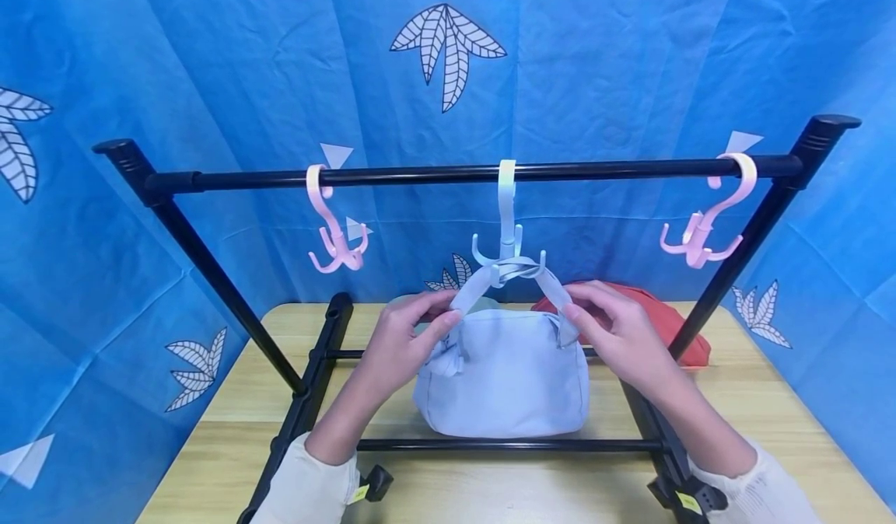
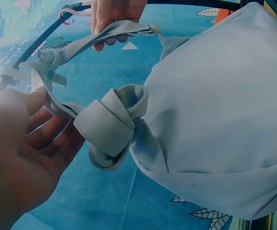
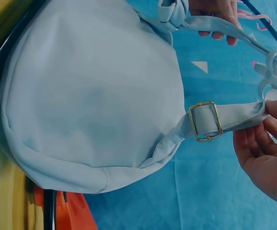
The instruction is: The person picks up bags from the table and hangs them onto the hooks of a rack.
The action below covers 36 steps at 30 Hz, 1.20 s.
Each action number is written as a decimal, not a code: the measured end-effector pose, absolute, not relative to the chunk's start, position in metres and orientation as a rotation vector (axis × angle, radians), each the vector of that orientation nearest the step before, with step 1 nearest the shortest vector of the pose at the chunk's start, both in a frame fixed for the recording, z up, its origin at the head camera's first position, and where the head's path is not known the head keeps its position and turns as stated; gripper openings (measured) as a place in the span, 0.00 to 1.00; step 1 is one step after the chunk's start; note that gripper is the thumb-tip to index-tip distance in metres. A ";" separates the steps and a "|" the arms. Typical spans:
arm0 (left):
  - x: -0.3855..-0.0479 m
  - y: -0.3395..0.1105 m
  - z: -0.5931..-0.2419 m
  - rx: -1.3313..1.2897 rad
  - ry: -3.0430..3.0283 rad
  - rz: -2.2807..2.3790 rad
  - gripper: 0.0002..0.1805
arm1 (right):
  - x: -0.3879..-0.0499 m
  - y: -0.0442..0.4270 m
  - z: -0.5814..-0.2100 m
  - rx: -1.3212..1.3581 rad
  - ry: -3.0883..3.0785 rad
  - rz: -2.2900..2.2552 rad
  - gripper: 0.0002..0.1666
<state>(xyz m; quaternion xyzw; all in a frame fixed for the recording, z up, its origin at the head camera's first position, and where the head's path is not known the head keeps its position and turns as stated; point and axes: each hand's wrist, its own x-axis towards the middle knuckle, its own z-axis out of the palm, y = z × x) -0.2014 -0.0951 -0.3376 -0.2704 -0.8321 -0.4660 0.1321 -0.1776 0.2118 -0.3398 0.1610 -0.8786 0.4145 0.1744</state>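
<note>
A pale blue handbag (image 1: 507, 380) hangs by its strap (image 1: 473, 288) from a pale blue multi-prong hook (image 1: 507, 209). My left hand (image 1: 406, 341) pinches the strap's left side between thumb and fingers, just above a knotted strap part (image 2: 107, 127). On the opposite side my right hand (image 1: 623, 337) pinches the strap above a gold-coloured buckle (image 3: 208, 138). At the top, the strap loops over the hook's prongs. The bag's body sits low, between the rack's sides.
A black rack bar (image 1: 420, 175) carries the hook, with one pink hook (image 1: 336, 236) to its left and another pink hook (image 1: 698, 236) near the right post. A red-orange bag (image 1: 654, 310) lies behind on the wooden table (image 1: 763, 423). Something green is mostly hidden behind the handbag.
</note>
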 end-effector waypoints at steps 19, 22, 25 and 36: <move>-0.202 -0.098 -0.355 -0.725 -2.446 -1.447 0.18 | -0.172 0.214 -0.350 0.442 -2.449 1.268 0.19; -0.203 -0.099 -0.355 -0.735 -2.447 -1.451 0.18 | -0.171 0.215 -0.351 0.437 -2.441 1.282 0.20; -0.202 -0.100 -0.356 -0.729 -2.459 -1.462 0.19 | -0.170 0.215 -0.351 0.433 -2.431 1.299 0.22; -0.201 -0.104 -0.357 -0.723 -2.446 -1.443 0.19 | -0.166 0.216 -0.351 0.403 -2.387 1.320 0.23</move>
